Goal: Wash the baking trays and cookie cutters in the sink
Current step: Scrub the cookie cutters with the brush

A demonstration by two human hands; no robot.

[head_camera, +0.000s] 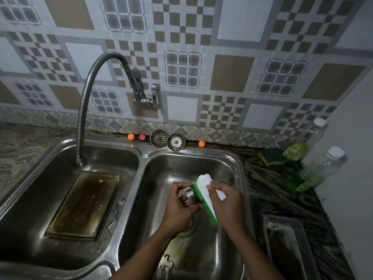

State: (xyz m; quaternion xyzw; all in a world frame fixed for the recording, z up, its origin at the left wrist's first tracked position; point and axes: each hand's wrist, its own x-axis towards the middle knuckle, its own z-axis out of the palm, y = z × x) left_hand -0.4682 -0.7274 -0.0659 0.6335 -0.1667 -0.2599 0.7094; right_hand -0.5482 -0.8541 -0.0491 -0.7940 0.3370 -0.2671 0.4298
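Note:
Over the right sink basin [228, 164] my left hand [179, 211] grips a small metal cookie cutter [189, 194]. My right hand [228, 203] holds a white scrub brush [205, 190] with green bristles, and the bristles press against the cutter. A stained baking tray [84, 201] lies flat in the left basin [50, 158] under the hose spout. A flower-shaped cookie cutter [166, 261] lies on the floor of the right basin near my forearm. Another flower-shaped cutter [102, 245] sits on the divider edge. A second metal tray [288, 245] rests on the counter at the right.
A flexible metal faucet hose [84, 102] arcs over the left basin. Two sink strainers [167, 139] and three small balls stand along the back ledge. A green sponge [271, 156], a soap pouch [295, 151] and two clear bottles [321, 168] occupy the right counter beside a white wall.

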